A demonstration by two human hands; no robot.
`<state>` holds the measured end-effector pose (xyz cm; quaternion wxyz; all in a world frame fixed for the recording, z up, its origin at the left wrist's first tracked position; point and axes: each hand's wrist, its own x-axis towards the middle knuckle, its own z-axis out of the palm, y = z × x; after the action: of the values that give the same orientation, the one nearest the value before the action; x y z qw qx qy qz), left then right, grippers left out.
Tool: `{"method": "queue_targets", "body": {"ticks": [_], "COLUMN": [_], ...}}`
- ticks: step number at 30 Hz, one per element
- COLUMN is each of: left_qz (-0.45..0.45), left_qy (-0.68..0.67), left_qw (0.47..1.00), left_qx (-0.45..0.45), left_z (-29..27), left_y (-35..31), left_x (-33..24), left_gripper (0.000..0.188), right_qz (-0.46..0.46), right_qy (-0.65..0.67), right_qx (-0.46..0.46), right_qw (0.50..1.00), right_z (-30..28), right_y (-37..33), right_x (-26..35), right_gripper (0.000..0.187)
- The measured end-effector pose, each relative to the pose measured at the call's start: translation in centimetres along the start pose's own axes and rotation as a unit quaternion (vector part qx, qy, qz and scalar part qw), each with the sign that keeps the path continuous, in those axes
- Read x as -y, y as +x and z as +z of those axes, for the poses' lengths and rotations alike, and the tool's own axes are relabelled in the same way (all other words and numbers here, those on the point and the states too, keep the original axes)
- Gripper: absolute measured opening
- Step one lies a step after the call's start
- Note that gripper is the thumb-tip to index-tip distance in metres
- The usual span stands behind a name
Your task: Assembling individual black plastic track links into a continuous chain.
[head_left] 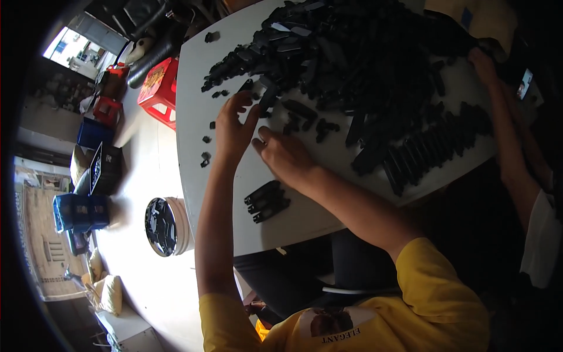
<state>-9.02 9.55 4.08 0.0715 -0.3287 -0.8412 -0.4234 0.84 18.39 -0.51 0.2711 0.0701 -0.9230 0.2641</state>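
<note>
At the left part of the white table (205, 182), my left hand (233, 126) curls its thumb and fingers around the end of a long black plastic piece (268, 95). Just below and to the right, my right hand (284, 157) has its fingers bent together; a small dark spot shows at its fingertips, too small to name. A group of black slotted parts (267, 200) lies side by side near my right forearm. Loose black pieces (300, 110) rest just beyond my right hand. Small black bits (205, 158) lie left of my left wrist.
A large heap of black plastic parts (334, 53) covers the far table, with a row of similar parts (422, 155) at right. Another person's arm (504, 129) reaches in there. On the floor stand a bucket of black parts (161, 226) and a red stool (159, 91).
</note>
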Motion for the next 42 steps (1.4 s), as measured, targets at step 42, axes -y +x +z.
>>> {"method": "queue_targets", "body": {"ticks": [42], "left_qz": [-0.125], "left_qy": [-0.262], "left_qw": [0.955], "left_qx": [0.064], "left_z": [-1.3], "left_y": [-5.6], "left_x": [-1.4], "left_gripper": [0.027], "right_qz": [0.172], "right_qy": [0.486], "right_qx": [-0.025], "right_qw": [0.856], "right_z": [-4.0], "right_y": [1.3], "right_x": [-1.2], "right_gripper": [0.014]}}
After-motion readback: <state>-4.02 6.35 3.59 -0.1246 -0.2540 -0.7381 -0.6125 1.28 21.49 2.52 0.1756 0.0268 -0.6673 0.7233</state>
